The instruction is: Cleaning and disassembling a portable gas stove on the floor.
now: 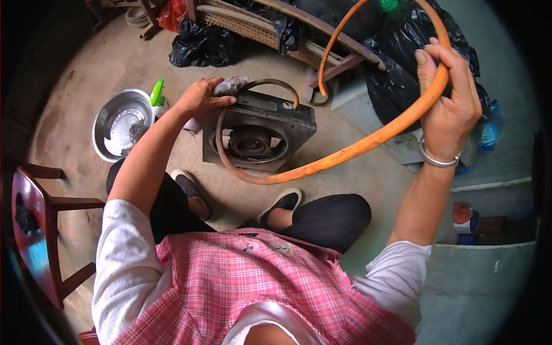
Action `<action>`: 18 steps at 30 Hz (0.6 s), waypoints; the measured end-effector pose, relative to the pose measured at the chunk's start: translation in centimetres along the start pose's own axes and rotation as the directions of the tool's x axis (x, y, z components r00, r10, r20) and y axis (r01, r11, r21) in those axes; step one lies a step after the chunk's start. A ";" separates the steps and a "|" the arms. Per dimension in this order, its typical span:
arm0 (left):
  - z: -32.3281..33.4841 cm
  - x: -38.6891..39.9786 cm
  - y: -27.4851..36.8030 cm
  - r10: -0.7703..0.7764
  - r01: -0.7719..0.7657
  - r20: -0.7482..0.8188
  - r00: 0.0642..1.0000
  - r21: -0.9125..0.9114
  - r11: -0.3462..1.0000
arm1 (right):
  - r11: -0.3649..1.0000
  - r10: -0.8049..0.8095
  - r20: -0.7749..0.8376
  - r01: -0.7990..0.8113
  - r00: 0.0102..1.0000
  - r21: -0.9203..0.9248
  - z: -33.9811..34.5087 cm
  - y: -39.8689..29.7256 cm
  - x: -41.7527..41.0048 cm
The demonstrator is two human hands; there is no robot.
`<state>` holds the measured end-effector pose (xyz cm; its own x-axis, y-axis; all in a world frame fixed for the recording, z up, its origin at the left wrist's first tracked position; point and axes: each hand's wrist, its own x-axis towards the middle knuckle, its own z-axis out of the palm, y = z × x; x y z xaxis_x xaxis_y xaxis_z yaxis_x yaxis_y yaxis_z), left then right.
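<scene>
A dirty single-burner gas stove point(297, 125) stands on its edge on the floor, with its round burner point(250, 143) facing me. An orange rubber hose point(345, 148) leads from it, browned near the stove, and sweeps in a wide loop up to the right. My left hand point(206, 98) is at the stove's upper left corner, gripping a grey cloth point(233, 85); the hose passes at the cloth, partly hidden by the hand. Raised at the upper right, my right hand point(453, 88) holds the hose between thumb and fingers. The hose's loose end hangs beyond the stove.
On the left lie a metal basin point(98, 129) with a scouring pad point(138, 129) and a bottle with a green spray top point(158, 92). A red wooden chair point(34, 254) stands nearby. Black plastic bags point(200, 43) and a wooden-framed woven piece point(246, 28) are behind the stove.
</scene>
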<state>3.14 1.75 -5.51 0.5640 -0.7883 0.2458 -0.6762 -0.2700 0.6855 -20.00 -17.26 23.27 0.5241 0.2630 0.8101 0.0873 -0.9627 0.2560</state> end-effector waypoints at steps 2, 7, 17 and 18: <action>-0.1 -0.1 0.0 0.006 -0.006 0.003 1.000 0.015 1.000 | 0.994 -0.095 -0.058 0.092 0.994 -0.058 -0.5 0.3 0.8; 0.1 0.1 0.2 0.003 -0.003 0.005 1.000 0.025 1.000 | 0.978 -0.122 -0.056 0.110 0.991 -0.179 -1.8 -1.4 2.3; 0.1 -0.1 0.0 -0.059 0.056 0.042 0.997 0.064 0.996 | 0.998 0.052 0.020 -0.051 0.998 -0.047 -1.0 -2.3 1.2; 0.1 -0.1 -0.1 -0.061 0.058 0.038 0.997 0.062 0.996 | 0.989 -0.014 0.046 0.021 0.999 -0.147 -1.3 -2.3 1.2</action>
<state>3.09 1.80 -5.67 0.5854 -0.7911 0.1775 -0.6702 -0.3490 0.6550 -20.66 -14.64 24.31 0.5615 0.2735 0.7810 -0.0274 -0.9371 0.3479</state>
